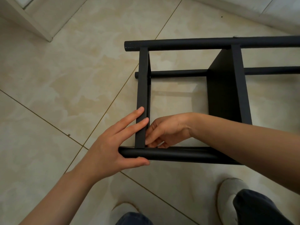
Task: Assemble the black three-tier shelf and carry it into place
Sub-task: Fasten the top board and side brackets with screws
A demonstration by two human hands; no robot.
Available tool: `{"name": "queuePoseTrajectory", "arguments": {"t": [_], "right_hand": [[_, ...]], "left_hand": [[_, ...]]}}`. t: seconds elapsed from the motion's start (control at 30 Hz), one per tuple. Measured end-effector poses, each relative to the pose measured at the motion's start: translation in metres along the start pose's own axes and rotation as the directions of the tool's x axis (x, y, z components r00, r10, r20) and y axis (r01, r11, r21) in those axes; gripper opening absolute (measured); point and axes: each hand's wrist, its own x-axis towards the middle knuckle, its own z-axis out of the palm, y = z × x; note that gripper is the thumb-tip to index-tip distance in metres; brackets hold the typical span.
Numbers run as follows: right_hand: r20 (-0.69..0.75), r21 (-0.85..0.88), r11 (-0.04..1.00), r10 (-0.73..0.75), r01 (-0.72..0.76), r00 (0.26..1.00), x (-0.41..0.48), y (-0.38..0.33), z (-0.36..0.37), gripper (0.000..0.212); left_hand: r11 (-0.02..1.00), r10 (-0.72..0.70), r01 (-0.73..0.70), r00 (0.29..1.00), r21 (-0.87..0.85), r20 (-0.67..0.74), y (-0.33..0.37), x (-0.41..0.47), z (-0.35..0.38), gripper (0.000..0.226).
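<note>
Shelf pole [178, 154] in left grip [113, 146]

Black three-tier metal shelf [225, 95], partly built, lying on side on beige tiled floor [65, 78], long axis left to right, right part out of view. Near black round tube [178, 154] and far black round tube [194, 43] run parallel, raised. Third, thinner-looking black tube [178, 73] lower down between them. Flat black end board [142, 88] stands on edge, spanning near and far tubes, tube ends poking past it to left. Second black board [240, 82] further right, parallel, broad dark face showing.
</note>
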Motion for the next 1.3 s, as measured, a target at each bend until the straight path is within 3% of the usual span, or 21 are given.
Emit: {"name": "queuePoseTrajectory", "arguments": {"t": [0.1, 0.2, 0.37, 0.4, 0.47, 0.57, 0.73, 0.8, 0.87, 0.97, 1.07, 1.13, 1.23, 1.3], "right_hand": [[0.001, 0.03, 0.996, 0.082, -0.082, 0.997, 0.001, -0.006, -0.001, 0.03], [-0.031, 0.055, 0.989, 0.141, -0.139, 0.989, -0.002, -0.01, 0.003, 0.025], [-0.212, 0.053, 0.999, 0.008, 0.004, 0.977, -0.013, -0.006, 0.023, 0.019], [-0.271, 0.015, 0.999, -0.027, 0.032, 0.962, -0.016, -0.006, 0.029, 0.019], [-0.406, -0.231, 0.972, -0.139, 0.046, 0.903, -0.024, -0.003, 0.039, 0.016], [-0.448, -0.625, 0.78, -0.364, 0.004, 0.817, -0.042, 0.005, 0.052, 0.021], [-0.448, -0.754, 0.65, -0.405, -0.094, 0.797, -0.08, 0.03, 0.065, 0.021], [-0.457, -0.751, 0.65, -0.384, -0.117, 0.802, -0.09, 0.038, 0.064, 0.022], [-0.465, -0.747, 0.652, -0.375, -0.129, 0.802, -0.098, 0.043, 0.063, 0.026], [-0.466, -0.764, 0.629, -0.381, -0.145, 0.799, -0.105, 0.046, 0.063, 0.031], [-0.466, -0.778, 0.609, -0.396, -0.154, 0.791, -0.108, 0.046, 0.066, 0.033], [-0.461, -0.788, 0.596, -0.399, -0.158, 0.793, -0.108, 0.045, 0.068, 0.033], [-0.459, -0.809, 0.558, -0.401, -0.186, 0.793, -0.109, 0.041, 0.069, 0.033], [-0.463, -0.813, 0.547, -0.398, -0.2, 0.792, -0.11, 0.037, 0.07, 0.032]], "left_hand": [[1.0, -0.004, 0.004, 1.0, 0.014, 0.011, 0.001, 0.001, -0.002, 0.088], [1.0, -0.009, 0.008, 1.0, 0.027, 0.026, 0.003, 0.001, -0.005, 0.088], [0.992, -0.078, 0.08, 0.997, -0.096, 0.019, 0.01, -0.002, -0.002, 0.087], [0.989, -0.093, 0.094, 0.996, -0.112, 0.016, 0.012, -0.003, -0.002, 0.086], [0.982, -0.124, 0.125, 0.992, -0.142, 0.012, 0.014, -0.004, -0.002, 0.084], [0.962, -0.177, 0.174, 0.984, -0.212, 0.006, 0.017, -0.008, 0.0, 0.08], [0.9, -0.296, 0.249, 0.952, -0.357, -0.081, 0.025, -0.02, 0.011, 0.063], [0.842, -0.413, 0.322, 0.901, -0.432, -0.134, 0.03, -0.023, 0.017, 0.07], [0.696, -0.569, 0.383, 0.81, -0.608, -0.142, 0.034, -0.025, 0.023, 0.081], [0.477, -0.74, 0.424, 0.666, -0.77, -0.091, 0.039, -0.027, 0.04, 0.094], [0.334, -0.827, 0.492, 0.562, -0.804, 0.0, 0.045, -0.029, 0.055, 0.103], [0.307, -0.809, 0.525, 0.583, -0.793, 0.073, 0.049, -0.028, 0.061, 0.091], [0.337, -0.782, 0.548, 0.616, -0.766, 0.097, 0.051, -0.027, 0.063, 0.051], [0.353, -0.77, 0.536, 0.632, -0.767, 0.087, 0.052, -0.025, 0.061, 0.043]]}}
